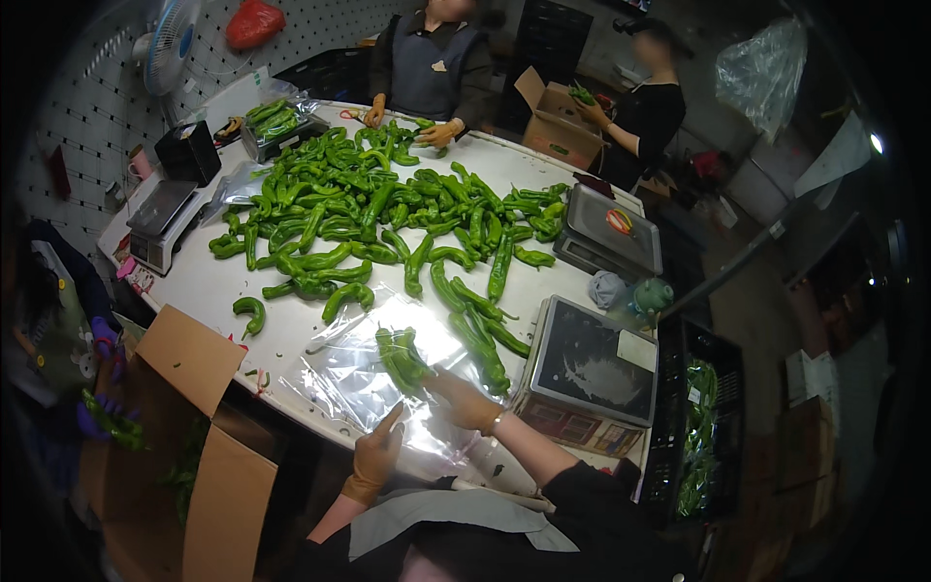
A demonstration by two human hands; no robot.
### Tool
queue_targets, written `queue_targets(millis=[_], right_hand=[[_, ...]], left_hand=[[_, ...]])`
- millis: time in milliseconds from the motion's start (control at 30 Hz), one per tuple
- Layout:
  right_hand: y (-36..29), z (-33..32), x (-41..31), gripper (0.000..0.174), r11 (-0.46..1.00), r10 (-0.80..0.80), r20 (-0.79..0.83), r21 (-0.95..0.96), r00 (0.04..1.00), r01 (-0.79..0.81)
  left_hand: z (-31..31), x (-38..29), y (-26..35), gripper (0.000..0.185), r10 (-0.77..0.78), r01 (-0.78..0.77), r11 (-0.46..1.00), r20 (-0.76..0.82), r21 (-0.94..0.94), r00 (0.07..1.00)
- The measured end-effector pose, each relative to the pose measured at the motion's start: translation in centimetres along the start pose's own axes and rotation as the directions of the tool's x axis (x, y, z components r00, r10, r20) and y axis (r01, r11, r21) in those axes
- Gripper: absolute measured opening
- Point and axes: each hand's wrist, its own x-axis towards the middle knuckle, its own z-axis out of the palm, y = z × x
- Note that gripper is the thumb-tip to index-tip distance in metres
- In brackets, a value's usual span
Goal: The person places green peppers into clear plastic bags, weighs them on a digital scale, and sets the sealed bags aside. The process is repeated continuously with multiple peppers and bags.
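Before me a clear plastic bag (342,371) lies flat and shiny at the table's near edge. A few green peppers (400,356) sit side by side on or inside it; glare hides which. My right hand (465,400), in a tan glove, reaches to the near end of these peppers. It is blurred, and whether its fingers grip them cannot be told. My left hand (377,451), gloved too, is raised at the bag's near edge, fingers apart, with nothing visible in it. Several long peppers (476,342) rest right of the bag, beyond my right hand.
A large pepper pile (349,196) covers the table's middle. A weighing scale (593,364) stands close on my right; another scale (611,225) bears scissors (620,220). An open cardboard box (225,502) is at left, beside a purple-gloved co-worker (65,327). Two people work across the table.
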Motion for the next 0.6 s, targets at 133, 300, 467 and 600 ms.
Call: queue_targets(millis=[133, 300, 467, 600], right_hand=[[-1.7, -10.9, -1.3, 0.03, 0.72, 0.389, 0.261, 0.512, 0.883, -0.468], [14.0, -7.9, 1.4, 0.021, 0.702, 0.575, -0.264, -0.328, 0.774, -0.633], [15.6, -7.8, 4.0, 0.022, 0.61, 0.709, -0.128, -0.383, 0.694, -0.694], [12.1, -11.8, 5.7, 0.039, 0.773, 0.617, -0.098, -0.115, 0.781, -0.624]], left_hand=[[-0.1, 0.4, 1.6, 0.03, -0.103, 0.093, 0.982, -0.054, -0.167, 0.993], [0.0, 2.0, 3.9, 0.029, -0.119, 0.104, 0.969, -0.054, -0.225, 0.991], [-0.8, 2.9, 4.3, 0.028, -0.083, 0.059, 0.976, -0.107, -0.208, 0.991], [-1.2, 2.0, 3.5, 0.028, -0.158, 0.123, 0.953, -0.108, -0.277, 0.982]])
